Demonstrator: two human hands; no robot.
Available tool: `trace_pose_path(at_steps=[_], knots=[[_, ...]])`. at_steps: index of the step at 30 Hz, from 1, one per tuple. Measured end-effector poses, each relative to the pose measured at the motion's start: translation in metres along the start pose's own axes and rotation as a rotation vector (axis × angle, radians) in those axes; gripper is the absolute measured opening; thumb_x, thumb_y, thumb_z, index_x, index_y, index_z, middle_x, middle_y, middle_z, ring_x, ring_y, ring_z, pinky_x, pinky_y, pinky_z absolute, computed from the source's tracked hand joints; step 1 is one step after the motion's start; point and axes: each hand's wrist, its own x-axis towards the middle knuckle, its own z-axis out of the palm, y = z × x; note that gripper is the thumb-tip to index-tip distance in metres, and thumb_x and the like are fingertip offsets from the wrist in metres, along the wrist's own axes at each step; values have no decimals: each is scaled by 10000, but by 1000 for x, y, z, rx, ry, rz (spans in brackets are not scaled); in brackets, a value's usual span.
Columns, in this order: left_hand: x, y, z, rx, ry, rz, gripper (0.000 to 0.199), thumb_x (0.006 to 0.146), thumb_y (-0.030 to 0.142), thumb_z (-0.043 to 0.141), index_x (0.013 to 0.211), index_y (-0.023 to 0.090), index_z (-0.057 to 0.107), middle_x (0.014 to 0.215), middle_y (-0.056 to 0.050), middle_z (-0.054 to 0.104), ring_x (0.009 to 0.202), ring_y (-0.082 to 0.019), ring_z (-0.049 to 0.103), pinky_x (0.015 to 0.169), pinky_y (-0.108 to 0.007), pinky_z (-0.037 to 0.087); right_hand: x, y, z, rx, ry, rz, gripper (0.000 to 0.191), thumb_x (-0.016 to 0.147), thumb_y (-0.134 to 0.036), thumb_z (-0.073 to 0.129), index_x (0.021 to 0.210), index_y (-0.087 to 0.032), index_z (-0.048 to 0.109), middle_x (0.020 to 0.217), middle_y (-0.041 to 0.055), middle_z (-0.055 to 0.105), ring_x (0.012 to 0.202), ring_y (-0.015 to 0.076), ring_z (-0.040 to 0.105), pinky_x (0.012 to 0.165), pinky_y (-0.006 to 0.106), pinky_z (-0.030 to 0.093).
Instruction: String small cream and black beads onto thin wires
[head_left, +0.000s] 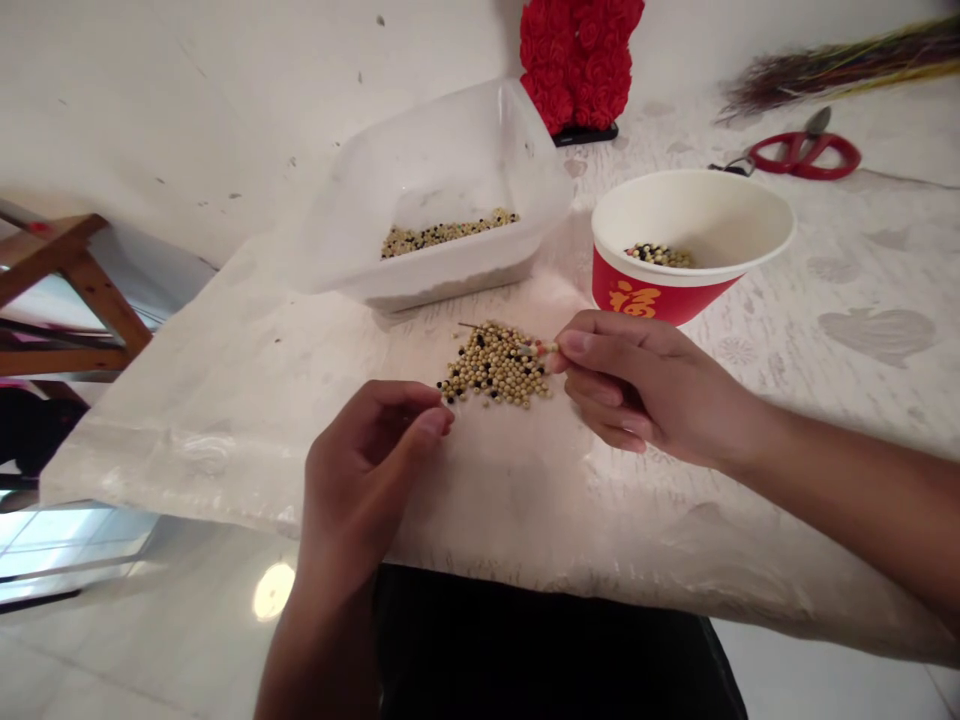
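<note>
The right hand (645,385) has a tight fingertip grip on a slender pick (536,348), thumb and forefinger close to its banded pale end, and the thin point reaches over a pile of pale and black beans (495,365). That short hold keeps the point low and steady above the pile, which lies loose on the counter (675,520) between the 2 hands. The left hand (371,465) hovers just beside the pile with its grip nearly closed, thumb and forefinger (435,420) meeting; whether something small sits between them, I cannot tell.

Beyond the pile stands a clear plastic tub (480,130) holding a shallow layer of mixed beans (448,232). To its right, a red-and-white paper bowl (690,240) holds a smaller mix of beans (660,256). Red-handled scissors (806,150), a bundle of coloured straw (840,70) and a red rose ornament (577,60) lie farther back.
</note>
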Motion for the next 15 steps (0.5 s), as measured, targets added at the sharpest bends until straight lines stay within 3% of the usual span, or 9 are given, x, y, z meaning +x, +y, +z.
trace_pose_path(at_steps=[6,15], knots=[[12,9,14,313,-166,257,113,817,215,714,921,260,713,867,20,653,721,-129,585,660,-267,485,0,1,1,-101,16,7,200,970,-328,592,853,-177,651,506,-99,329,375,39,287,330,169,309],[13,3,23,364,-104,301,53,838,233,712,872,255,747,895,21,668,753,-123,607,677,-268,468,0,0,1,-189,30,-14,218,965,-340,592,836,-171,636,458,-102,356,354,37,310,340,176,232]])
